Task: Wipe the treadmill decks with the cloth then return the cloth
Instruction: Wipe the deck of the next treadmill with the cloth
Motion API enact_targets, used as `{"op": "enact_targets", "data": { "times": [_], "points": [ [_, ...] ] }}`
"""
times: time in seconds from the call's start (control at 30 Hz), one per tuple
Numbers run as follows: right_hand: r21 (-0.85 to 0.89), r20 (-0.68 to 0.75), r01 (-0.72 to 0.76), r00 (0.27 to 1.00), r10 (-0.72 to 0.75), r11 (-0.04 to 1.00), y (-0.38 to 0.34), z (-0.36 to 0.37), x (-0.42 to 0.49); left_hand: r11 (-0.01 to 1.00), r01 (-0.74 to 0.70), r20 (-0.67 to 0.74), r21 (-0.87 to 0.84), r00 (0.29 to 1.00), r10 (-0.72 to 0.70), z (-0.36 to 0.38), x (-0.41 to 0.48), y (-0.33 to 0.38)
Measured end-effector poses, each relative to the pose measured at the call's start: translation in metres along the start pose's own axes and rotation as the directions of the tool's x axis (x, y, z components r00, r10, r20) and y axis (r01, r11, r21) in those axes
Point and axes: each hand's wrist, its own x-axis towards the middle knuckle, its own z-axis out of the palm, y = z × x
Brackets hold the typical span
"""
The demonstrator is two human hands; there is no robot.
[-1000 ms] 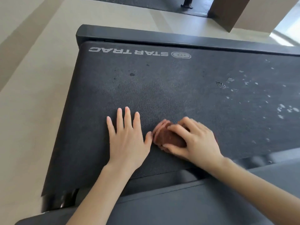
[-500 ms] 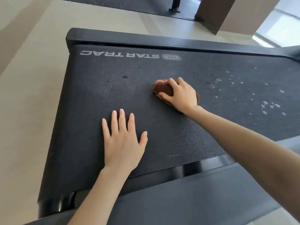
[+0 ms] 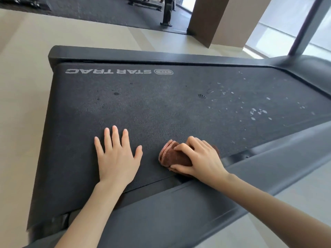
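Gripping the folded cloth (image 3: 174, 156) against the deck (image 3: 161, 108) near its closest edge, the right hand (image 3: 200, 158) curls round it for scrubbing pressure; the left hand (image 3: 117, 156) lies flat beside the cloth, fingers spread, likely bracing.

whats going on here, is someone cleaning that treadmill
Yes, a person is wiping a Star Trac treadmill belt. Their right hand grips a bunched brown cloth against the belt near its close edge. The left hand rests flat on the belt beside it, fingers spread. Farther right there are white specks on the belt, so that part looks not yet wiped.
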Motion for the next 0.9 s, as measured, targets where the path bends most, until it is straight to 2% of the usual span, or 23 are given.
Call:
{"op": "enact_targets", "data": {
  "times": [0.1,0.23,0.37,0.43,0.53,0.67,0.8,0.9],
  "points": [
    [-0.044,-0.017,0.031,0.999,-0.032,0.999,0.008,0.005,0.001,1.0,0.007,0.031,-0.014,0.999,-0.007,-0.001,0.003,0.005],
    [-0.089,-0.023,-0.036,0.999,0.034,0.995,0.038,0.004,0.001,0.988,-0.147,0.013,-0.048,0.989,0.148,-0.002,0.016,0.039],
    [-0.108,-0.039,0.038,0.998,-0.043,0.993,0.065,0.014,0.006,0.965,-0.253,0.013,-0.062,0.967,0.254,0.007,0.031,0.078],
    [-0.1,-0.081,0.053,0.995,-0.061,0.994,0.076,0.025,0.017,0.966,-0.256,0.011,-0.036,0.966,0.257,0.014,0.033,0.083],
    [-0.102,-0.107,0.002,0.994,-0.013,0.995,0.102,0.04,0.051,0.965,-0.257,-0.036,-0.059,0.966,0.255,0.018,0.03,0.08],
    [-0.097,-0.047,-0.005,0.999,0.001,0.995,0.149,0.063,0.113,0.968,-0.243,-0.038,-0.055,0.97,0.241,0.015,0.029,0.081],
    [-0.093,-0.019,-0.174,0.985,0.173,0.98,0.173,0.076,0.152,0.971,-0.229,-0.024,-0.065,0.973,0.228,0.011,0.028,0.083],
    [-0.033,-0.004,-0.202,0.979,0.202,0.979,0.168,0.069,0.14,0.974,-0.215,-0.018,-0.065,0.977,0.214,0.009,0.027,0.085]
  ]
}}
